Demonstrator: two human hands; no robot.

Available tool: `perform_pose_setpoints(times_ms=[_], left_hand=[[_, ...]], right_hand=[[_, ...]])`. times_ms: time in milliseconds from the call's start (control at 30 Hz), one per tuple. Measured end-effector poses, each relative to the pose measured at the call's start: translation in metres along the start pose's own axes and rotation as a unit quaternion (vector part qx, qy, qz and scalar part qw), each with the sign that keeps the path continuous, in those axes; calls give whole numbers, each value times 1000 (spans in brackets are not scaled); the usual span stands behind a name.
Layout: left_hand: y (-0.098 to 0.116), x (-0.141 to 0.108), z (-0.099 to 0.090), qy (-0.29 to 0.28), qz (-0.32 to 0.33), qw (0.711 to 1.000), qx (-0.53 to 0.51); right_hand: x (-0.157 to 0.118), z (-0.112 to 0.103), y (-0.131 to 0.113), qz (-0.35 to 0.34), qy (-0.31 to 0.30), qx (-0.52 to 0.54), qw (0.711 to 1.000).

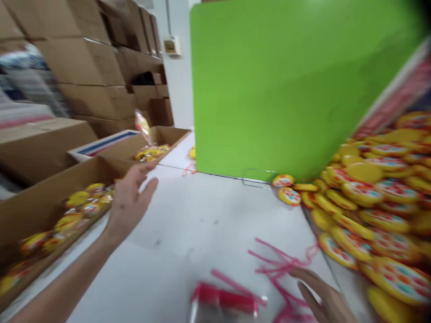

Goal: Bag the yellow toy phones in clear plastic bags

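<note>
The left hand [129, 202], fingers loosely spread and holding nothing, is beside an open brown cardboard box [33, 208] containing yellow discs in clear film [69, 221], apparently finished. Plenty seems left: unwrapped yellow discs with printed faces [392, 190] heap beside the white table [175, 215]. The right hand [328, 296], fingers parted, nothing visibly gripped, is at thin pink strips [286, 268] (blurred, so contact is uncertain).

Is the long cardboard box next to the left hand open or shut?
Open. Nothing covers the top of the long cardboard box, so yellow round things show inside.
</note>
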State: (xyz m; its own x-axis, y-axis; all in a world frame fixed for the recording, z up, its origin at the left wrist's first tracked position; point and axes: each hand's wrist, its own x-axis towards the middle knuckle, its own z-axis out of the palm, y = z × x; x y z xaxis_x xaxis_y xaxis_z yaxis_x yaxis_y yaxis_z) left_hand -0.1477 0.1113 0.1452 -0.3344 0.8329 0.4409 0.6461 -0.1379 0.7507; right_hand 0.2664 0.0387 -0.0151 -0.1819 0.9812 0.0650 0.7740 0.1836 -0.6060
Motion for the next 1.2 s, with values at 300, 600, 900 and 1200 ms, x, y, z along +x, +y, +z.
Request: perform_pose_setpoints(times_ms=[300,600,900,1200], left_hand=[[3,-151,154,-505,108,848,119],[49,-178,242,-606,145,776,99],[36,-239,241,-604,191,774,22],[25,-250,242,-585,184,788,-53]], right_hand=[[74,1,5,-53,-65,-127,988],[-7,-18,5,9,-132,-69,989],[-79,13,17,48,-55,-58,996],[-77,29,0,94,54,73,991]])
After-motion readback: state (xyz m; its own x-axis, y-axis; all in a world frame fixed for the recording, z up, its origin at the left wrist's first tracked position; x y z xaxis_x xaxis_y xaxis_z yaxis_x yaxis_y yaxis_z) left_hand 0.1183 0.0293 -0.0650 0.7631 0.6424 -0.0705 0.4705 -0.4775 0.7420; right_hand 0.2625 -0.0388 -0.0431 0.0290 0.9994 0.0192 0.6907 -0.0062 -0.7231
